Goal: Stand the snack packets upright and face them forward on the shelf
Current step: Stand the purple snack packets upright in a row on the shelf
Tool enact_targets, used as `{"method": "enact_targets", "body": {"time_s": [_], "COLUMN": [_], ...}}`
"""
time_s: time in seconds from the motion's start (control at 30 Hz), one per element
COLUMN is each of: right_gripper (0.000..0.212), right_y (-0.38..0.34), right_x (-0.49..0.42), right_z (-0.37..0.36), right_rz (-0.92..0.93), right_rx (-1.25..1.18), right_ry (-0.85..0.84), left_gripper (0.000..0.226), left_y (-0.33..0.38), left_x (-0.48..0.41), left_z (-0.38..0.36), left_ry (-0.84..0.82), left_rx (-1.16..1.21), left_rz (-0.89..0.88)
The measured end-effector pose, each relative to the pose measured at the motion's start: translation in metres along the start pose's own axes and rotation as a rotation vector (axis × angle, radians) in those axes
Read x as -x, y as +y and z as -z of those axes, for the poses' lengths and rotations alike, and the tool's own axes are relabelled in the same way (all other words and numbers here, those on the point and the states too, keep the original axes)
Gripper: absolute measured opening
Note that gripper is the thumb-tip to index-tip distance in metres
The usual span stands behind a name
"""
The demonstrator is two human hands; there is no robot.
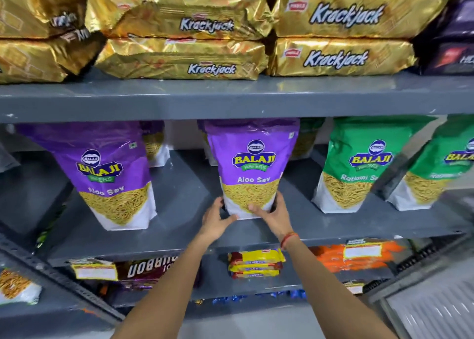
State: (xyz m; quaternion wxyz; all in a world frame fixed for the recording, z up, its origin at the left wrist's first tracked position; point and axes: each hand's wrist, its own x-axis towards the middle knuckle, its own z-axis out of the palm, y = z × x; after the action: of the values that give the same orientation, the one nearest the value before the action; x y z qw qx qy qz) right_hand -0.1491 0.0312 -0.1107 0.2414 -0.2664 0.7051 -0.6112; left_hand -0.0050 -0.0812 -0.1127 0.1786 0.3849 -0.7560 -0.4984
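A purple Aloo Sev packet stands upright, label forward, at the middle of the grey shelf. My left hand grips its lower left corner and my right hand grips its lower right corner, thumbs on the front. A second purple Aloo Sev packet stands upright to the left, leaning slightly. Two green Ratlami Sev packets stand upright to the right. More purple packets show behind, partly hidden.
Gold Krackjack packs lie stacked on the shelf above. The shelf below holds a yellow-red biscuit stack, an orange pack and a brown Bourbon pack. Dark packs sit at the upper right.
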Motion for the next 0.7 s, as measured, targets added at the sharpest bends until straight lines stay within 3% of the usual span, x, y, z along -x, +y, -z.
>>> {"method": "enact_targets", "body": {"time_s": [0.23,0.7], "right_gripper": [0.043,0.066], "right_y": [-0.001,0.000], "right_x": [0.020,0.020], "right_z": [-0.012,-0.012], "right_rz": [0.015,0.005], "right_rx": [0.073,0.088], "right_ry": [-0.115,-0.193], "left_gripper": [0.061,0.063], "left_y": [-0.022,-0.019], "left_x": [0.004,0.017], "left_z": [0.035,0.030], "left_ry": [-0.038,0.022], "left_rx": [0.028,-0.005], "left_rz": [-0.001,0.013]}}
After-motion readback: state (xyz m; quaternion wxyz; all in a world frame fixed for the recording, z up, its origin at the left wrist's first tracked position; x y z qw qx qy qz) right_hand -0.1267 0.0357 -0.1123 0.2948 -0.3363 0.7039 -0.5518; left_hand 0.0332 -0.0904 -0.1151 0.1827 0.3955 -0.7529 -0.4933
